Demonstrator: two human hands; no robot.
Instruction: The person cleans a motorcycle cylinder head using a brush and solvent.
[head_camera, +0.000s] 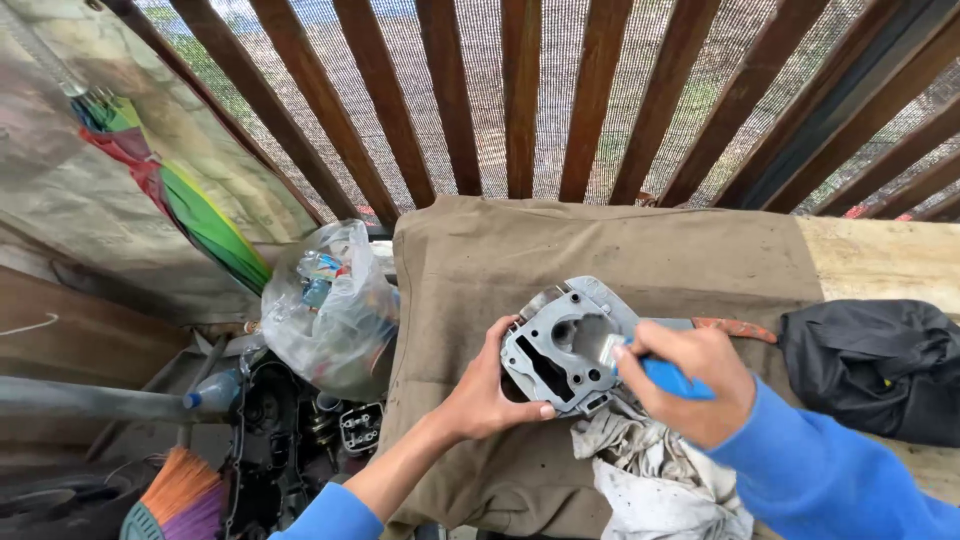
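Grey cylinder block is sitting mid-cloth, left hand gripping its 8 o'clock edge, right hand clenching blue-handled brush in the bore. Block is overhanging rag; likely tipping if grip slackens. Knife is lying at 2 o'clock.

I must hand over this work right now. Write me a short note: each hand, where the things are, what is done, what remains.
Left hand grips the grey metal engine part from its left side, tilted up over the brown cloth.
Right hand holds a blue-handled brush, bristles at the part's large round bore.
White rag lies under the part.
Done: cannot tell how much is brushed.
Left: probably the remaining faces.
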